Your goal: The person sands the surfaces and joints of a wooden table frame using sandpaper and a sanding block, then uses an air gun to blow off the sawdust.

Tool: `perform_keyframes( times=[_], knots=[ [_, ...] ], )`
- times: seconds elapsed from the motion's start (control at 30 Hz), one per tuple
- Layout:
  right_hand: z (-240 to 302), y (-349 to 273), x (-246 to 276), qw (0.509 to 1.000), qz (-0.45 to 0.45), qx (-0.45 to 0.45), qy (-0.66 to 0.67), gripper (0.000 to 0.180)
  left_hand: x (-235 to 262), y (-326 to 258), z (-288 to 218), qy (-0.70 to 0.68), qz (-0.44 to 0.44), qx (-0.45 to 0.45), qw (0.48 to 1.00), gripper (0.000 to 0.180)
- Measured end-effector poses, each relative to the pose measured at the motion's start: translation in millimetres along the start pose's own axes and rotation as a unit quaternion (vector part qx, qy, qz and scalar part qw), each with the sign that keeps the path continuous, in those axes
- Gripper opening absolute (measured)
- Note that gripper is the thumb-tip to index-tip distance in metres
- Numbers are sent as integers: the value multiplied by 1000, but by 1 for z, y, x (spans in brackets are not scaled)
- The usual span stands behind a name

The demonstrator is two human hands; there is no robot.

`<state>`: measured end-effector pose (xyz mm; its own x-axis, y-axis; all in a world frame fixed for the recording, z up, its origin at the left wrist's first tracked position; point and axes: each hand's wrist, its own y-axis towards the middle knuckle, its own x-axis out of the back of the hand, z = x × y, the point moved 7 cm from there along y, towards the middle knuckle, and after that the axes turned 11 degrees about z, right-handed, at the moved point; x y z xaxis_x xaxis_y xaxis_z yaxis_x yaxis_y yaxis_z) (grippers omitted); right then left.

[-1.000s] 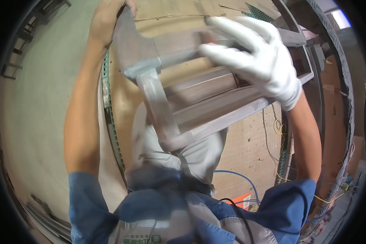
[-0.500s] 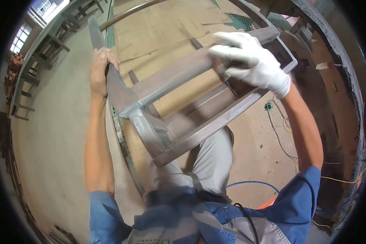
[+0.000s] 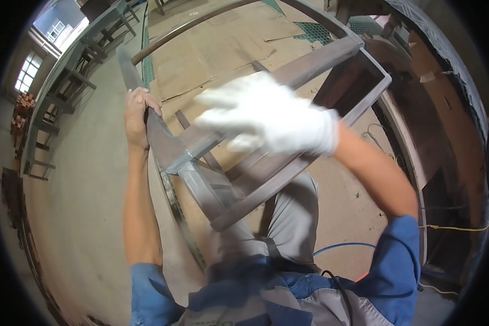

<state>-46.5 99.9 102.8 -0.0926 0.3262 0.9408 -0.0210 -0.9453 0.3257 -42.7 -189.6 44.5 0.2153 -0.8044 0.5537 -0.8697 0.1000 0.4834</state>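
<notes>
A dark grey-brown wooden chair frame (image 3: 261,192) is tilted in front of the person, above the knees, its rails slanting up from lower left to upper right. At its left, a curved post (image 3: 160,136) meets a crosspiece at a pale, smooth joint (image 3: 180,162). A long bent bar (image 3: 190,23) arches across the top of the view.

The bare left hand (image 3: 138,117) is wrapped around the post, fingers curled over its upper edge and holding it firmly. The right hand (image 3: 274,117), in a white glove, lies over the middle of the crosspiece with its fingers extended to the left; it is blurred, so whether it grips anything or actually touches the wood cannot be told.

Beneath the frame are the person's light grey trousers (image 3: 296,217) and brown cardboard sheets (image 3: 201,54), with green grating (image 3: 315,32) showing near their far edge. A blue hose (image 3: 342,246) curves beside the right leg, and a yellow cord (image 3: 456,228) runs farther right. Beyond the pale floor (image 3: 87,206) on the left stands a row of dark benches (image 3: 84,62), near stacked reddish blocks (image 3: 23,111) and a paned window (image 3: 27,71).
</notes>
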Motion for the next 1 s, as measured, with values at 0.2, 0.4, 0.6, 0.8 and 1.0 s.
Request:
perform_keyframes(
  times=[0.2,0.4,0.6,0.8,1.0],
  knots=[
    [-14,-10,1,997,-61,36,9,44,10,-16,-10,64,-13,-2,998,48],
    [-127,-152,43,966,-67,-205,-143,55,-7,2,1,-29,5,-6,1000,48],
    [11,-16,-29,957,-97,-270,-47,67,3,-10,13,-3,3,-36,999,50],
    [-153,-134,29,867,-193,-454,-67,37,0,-10,-2,-44,-7,-25,999,42],
    [-247,-217,51,804,-333,-487,-71,43,-5,-2,6,-27,-13,-33,999,46]
  ],
)
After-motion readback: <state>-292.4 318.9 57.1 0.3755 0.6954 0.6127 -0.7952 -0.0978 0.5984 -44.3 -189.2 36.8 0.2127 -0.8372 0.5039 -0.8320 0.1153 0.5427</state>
